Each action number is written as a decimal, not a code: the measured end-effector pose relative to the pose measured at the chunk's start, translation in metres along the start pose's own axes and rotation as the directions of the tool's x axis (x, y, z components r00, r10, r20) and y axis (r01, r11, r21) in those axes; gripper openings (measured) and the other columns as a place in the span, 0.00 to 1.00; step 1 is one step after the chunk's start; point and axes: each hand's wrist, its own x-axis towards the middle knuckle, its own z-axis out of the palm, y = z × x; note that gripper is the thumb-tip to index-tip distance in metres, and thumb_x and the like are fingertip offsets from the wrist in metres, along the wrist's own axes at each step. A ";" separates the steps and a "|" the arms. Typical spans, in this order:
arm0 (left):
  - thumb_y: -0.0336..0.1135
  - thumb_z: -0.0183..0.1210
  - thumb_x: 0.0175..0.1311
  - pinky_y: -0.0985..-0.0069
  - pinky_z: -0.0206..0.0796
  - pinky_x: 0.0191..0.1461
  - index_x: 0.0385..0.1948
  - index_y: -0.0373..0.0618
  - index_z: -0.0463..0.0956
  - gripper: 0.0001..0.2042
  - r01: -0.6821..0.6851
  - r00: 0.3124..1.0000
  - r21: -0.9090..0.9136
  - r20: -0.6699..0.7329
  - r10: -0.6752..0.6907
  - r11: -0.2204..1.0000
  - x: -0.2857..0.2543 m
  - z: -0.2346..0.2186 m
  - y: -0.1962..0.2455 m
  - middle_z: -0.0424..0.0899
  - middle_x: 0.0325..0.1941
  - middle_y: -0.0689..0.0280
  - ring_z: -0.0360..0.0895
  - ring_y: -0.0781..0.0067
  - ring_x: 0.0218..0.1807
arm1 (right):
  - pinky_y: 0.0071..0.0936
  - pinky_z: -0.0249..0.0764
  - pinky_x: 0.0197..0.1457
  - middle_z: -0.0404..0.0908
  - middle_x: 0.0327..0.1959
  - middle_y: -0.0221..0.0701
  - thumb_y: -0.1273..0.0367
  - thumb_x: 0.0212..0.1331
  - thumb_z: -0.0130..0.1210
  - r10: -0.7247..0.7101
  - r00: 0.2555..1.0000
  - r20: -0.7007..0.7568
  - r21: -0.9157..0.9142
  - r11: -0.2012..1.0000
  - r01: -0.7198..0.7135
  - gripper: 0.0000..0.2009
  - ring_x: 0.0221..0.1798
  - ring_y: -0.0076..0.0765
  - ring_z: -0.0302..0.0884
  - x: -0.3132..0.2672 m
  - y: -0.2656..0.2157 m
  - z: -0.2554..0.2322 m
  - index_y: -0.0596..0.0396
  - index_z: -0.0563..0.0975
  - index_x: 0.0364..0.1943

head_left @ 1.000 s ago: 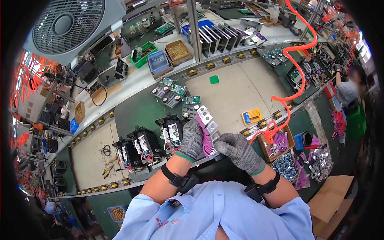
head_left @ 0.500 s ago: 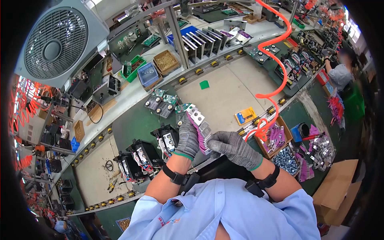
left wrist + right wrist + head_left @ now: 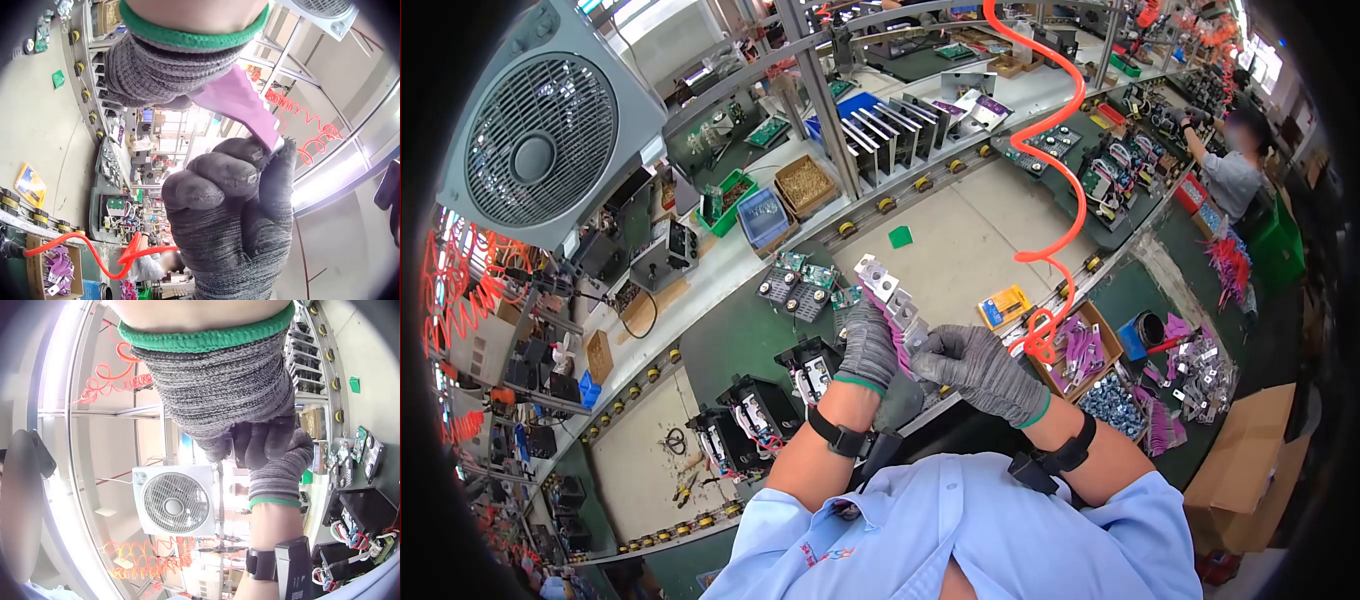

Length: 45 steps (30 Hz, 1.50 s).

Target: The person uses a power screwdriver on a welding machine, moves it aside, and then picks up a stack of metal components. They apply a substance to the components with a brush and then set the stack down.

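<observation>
A fanned stack of flat metal plates with purple edges point(image 3: 893, 303) is gripped by the gloved left hand point(image 3: 867, 345), its silver faces up. At the stack's near end is the gloved right hand point(image 3: 980, 370), thumb and fingertips pinching the last plates. In the left wrist view the purple stack point(image 3: 240, 103) runs from the left hand point(image 3: 147, 72) to the curled fingers of the right hand point(image 3: 228, 212). From the right wrist, the right hand point(image 3: 219, 394) covers most of the stack, with the left hand point(image 3: 281, 469) beyond it.
Black housings with wires point(image 3: 765, 410) stand left of the hands, circuit boards on dark blocks point(image 3: 797, 288) behind them. At right lie a box of purple parts point(image 3: 1090, 350), blue-grey fasteners point(image 3: 1112, 408) and loose metal plates point(image 3: 1200, 380). An orange coiled hose point(image 3: 1080, 190) hangs down; another person point(image 3: 1232, 180) works at far right.
The head view has shifted, moving the surroundings left. Both hands remain at the stack; the right hand's fingers have moved slightly along its near end.
</observation>
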 end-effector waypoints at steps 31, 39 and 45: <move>0.40 0.50 0.76 0.66 0.74 0.34 0.43 0.51 0.77 0.08 -0.113 0.993 -0.235 0.004 0.117 0.966 -0.041 -0.133 0.036 0.81 0.34 0.68 0.79 0.67 0.33 | 0.21 0.72 0.48 0.81 0.36 0.23 0.58 0.67 0.59 0.071 0.956 0.285 0.024 0.996 -0.081 0.15 0.40 0.17 0.73 0.051 0.014 0.090 0.58 0.82 0.43; 0.36 0.51 0.75 0.67 0.79 0.41 0.45 0.44 0.77 0.08 -0.208 0.970 -0.153 0.095 0.224 0.966 -0.057 -0.084 0.072 0.83 0.38 0.63 0.83 0.65 0.39 | 0.25 0.75 0.45 0.81 0.34 0.28 0.51 0.68 0.60 -0.009 0.982 0.189 -0.114 0.993 0.031 0.22 0.38 0.20 0.75 0.053 -0.025 0.091 0.61 0.81 0.44; 0.45 0.43 0.78 0.59 0.79 0.45 0.48 0.47 0.77 0.15 0.055 0.979 -0.074 0.200 -0.039 0.996 -0.015 -0.078 0.058 0.83 0.41 0.61 0.81 0.58 0.39 | 0.28 0.76 0.50 0.83 0.37 0.31 0.57 0.70 0.57 -0.232 0.955 0.183 0.008 0.972 0.235 0.18 0.42 0.22 0.77 0.040 -0.031 0.055 0.61 0.81 0.47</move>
